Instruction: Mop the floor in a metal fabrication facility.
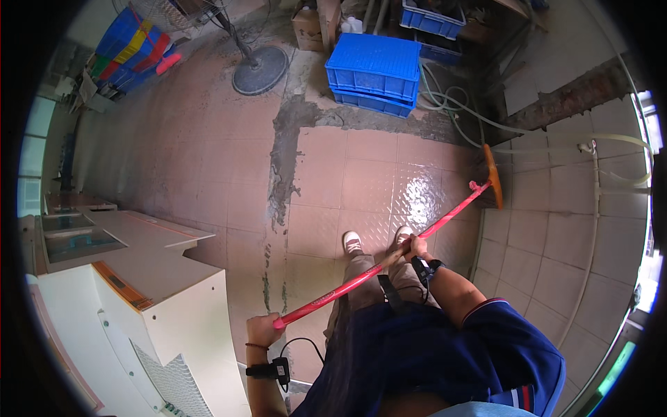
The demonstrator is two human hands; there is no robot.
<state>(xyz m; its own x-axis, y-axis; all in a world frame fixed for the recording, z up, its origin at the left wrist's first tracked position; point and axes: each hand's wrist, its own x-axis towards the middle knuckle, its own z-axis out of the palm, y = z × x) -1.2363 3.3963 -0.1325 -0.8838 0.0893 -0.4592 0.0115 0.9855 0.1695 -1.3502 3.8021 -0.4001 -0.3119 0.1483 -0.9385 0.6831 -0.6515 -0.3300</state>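
A long-handled floor squeegee [347, 285] slants across in front of my body, its pole red with a worn brown stretch near the middle. My left hand [264, 330] is closed round the pole's near end, low and to the left. Farther up the pole, my right hand [417, 247] grips it just above my shoes. The orange head [494, 177] is at the far right, beside the tiled wall; whether it touches the floor or the wall I cannot tell. Red material is bunched where pole and head join.
Wet pink floor tiles [372, 181] shine ahead of my feet. Stacked blue crates [373, 69] stand at the back, with a pale hose [479, 119] running right from them. A fan's round base [260, 70] is farther left. A white machine cabinet [187, 306] stands close on my left.
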